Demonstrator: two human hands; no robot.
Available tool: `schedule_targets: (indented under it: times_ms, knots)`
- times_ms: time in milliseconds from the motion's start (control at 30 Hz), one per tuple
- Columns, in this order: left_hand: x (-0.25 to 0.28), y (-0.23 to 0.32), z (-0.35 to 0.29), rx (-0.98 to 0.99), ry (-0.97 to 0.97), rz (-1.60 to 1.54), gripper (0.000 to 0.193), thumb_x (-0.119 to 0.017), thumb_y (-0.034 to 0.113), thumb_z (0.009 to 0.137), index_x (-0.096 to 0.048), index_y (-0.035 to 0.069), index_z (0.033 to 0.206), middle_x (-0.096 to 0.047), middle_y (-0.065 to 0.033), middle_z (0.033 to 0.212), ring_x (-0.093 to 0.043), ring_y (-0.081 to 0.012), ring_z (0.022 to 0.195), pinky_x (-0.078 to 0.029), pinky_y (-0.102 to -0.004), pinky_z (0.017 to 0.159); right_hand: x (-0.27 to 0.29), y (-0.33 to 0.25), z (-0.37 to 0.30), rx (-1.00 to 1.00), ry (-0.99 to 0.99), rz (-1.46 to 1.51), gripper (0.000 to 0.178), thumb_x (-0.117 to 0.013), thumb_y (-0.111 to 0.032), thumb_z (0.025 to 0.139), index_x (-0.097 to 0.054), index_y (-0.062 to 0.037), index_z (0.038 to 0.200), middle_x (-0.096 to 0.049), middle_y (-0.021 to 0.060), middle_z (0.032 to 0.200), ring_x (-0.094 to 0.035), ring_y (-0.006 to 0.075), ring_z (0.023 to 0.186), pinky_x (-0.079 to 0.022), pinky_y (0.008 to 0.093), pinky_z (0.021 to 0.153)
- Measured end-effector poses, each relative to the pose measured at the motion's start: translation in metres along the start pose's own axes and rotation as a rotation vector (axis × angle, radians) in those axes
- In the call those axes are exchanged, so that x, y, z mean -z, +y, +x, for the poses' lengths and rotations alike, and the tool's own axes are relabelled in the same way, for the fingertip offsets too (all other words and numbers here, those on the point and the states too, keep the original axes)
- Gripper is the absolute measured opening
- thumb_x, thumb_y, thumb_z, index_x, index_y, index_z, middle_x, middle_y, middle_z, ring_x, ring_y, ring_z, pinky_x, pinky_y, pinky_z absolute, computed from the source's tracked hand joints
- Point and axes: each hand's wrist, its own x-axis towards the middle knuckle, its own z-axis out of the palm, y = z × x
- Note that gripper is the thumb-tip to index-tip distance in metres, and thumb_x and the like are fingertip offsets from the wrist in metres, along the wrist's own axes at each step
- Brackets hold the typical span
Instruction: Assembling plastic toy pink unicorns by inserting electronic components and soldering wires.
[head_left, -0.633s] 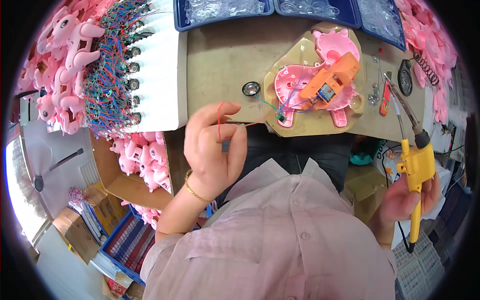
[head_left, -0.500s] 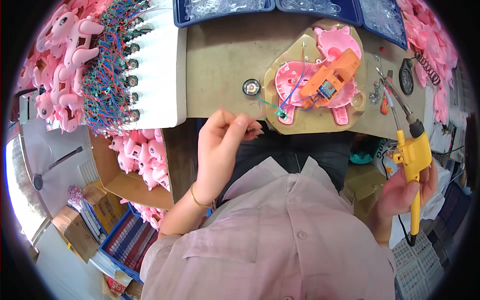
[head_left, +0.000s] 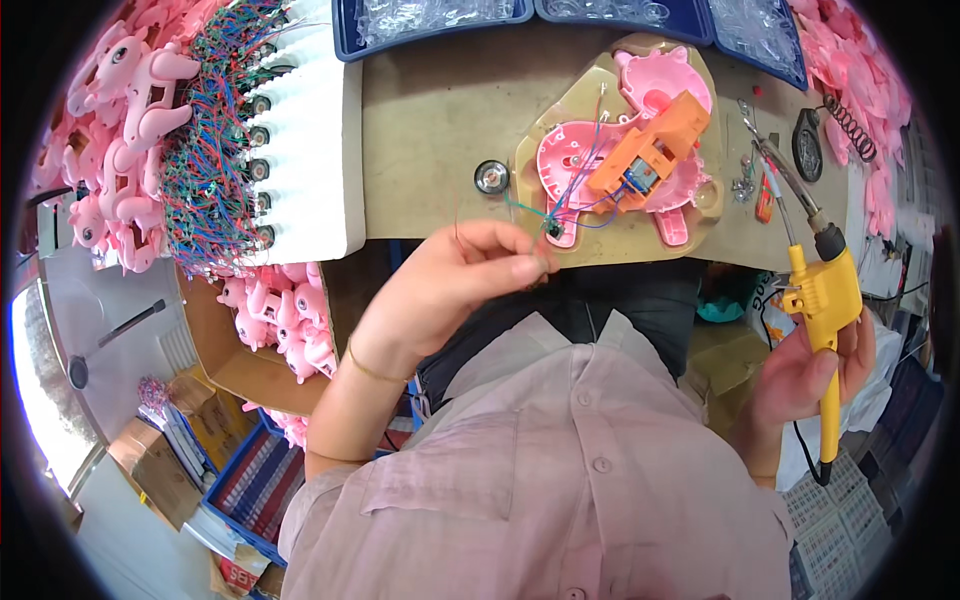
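Note:
My left hand (head_left: pixel 450 280) is closed in a pinch at the table's near edge, its fingertips on a thin reddish wire (head_left: pixel 543 244) that runs up toward a small green circuit board (head_left: pixel 554 229). That board lies by one leg of a pink plastic toy shell (head_left: pixel 560 160), which rests in a tan holder (head_left: pixel 528 145). An orange housing (head_left: pixel 640 160) sits across the shell, with blue wires leading out of it. Left of the holder lies a small round speaker (head_left: pixel 491 177), joined by a green wire. My right hand (head_left: pixel 800 375) grips a yellow soldering gun (head_left: pixel 832 290), tip pointing up and left.
White foam (head_left: pixel 310 150) on the left carries several speakers and a heap of coloured wires (head_left: pixel 212 140). Pink toy bodies (head_left: pixel 130 100) are piled beyond. Blue trays (head_left: pixel 620 25) of clear parts line the back. A black iron stand with a coil (head_left: pixel 808 145) is at the right.
My left hand has moved right, closer to the circuit board and the holder. The soldering gun stays nearly where it was in my right hand. The view has shifted slightly.

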Motion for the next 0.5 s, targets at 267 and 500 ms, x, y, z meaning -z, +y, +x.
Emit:
schedule_targets:
  times_ms: [267,500]
  knots:
    - [-0.023,-0.015,-0.012,-1.206,0.587,1.509,0.024,-0.079,0.006,0.061,-0.067,0.009,0.082,-0.06,-0.0067,0.093,-0.057,-0.0238,0.08,-0.043,-0.034,0.069,-0.009,0.004,0.004,0.02,0.026,0.021,0.058,-0.058,-0.032,0.089,-0.04,0.0071,0.127,-0.056,0.0252,0.113,-0.062,0.0299,0.094,-0.055,0.0357,0.071]
    - [-0.05,0.0,0.006,-0.827,0.411,1.23,0.02,-0.071,-0.001,0.073,-0.068,0.005,0.092,-0.064,-0.0062,0.079,-0.059,-0.0211,0.07,-0.044,-0.0296,0.064,-0.004,0.007,0.004,0.049,0.026,-0.027,0.057,-0.055,-0.031,0.091,-0.037,0.0069,0.129,-0.057,0.024,0.114,-0.062,0.0285,0.095,-0.054,0.0346,0.076]
